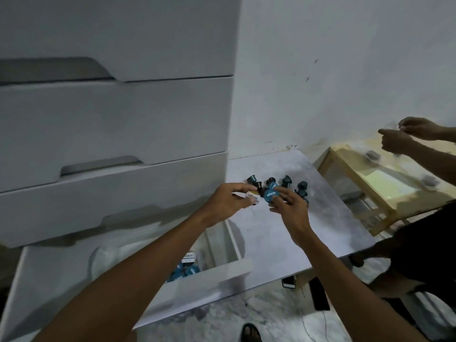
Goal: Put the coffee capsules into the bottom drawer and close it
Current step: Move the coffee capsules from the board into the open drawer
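I am partway through gathering capsules. My left hand [228, 197] pinches a white-lidded capsule [252, 198]; my right hand [288, 206] curls its fingers round a teal capsule [270, 195]. More loose capsules [293, 185] stand on the grey worktop [283, 243], just beyond my hands at one o'clock. The bottom drawer [212, 274] hangs open at seven o'clock (a few stored capsules [186, 270] lie inside). Next, I judge, both hands must carry their loads over the drawer, let go, then fetch the remainder before pushing it closed.
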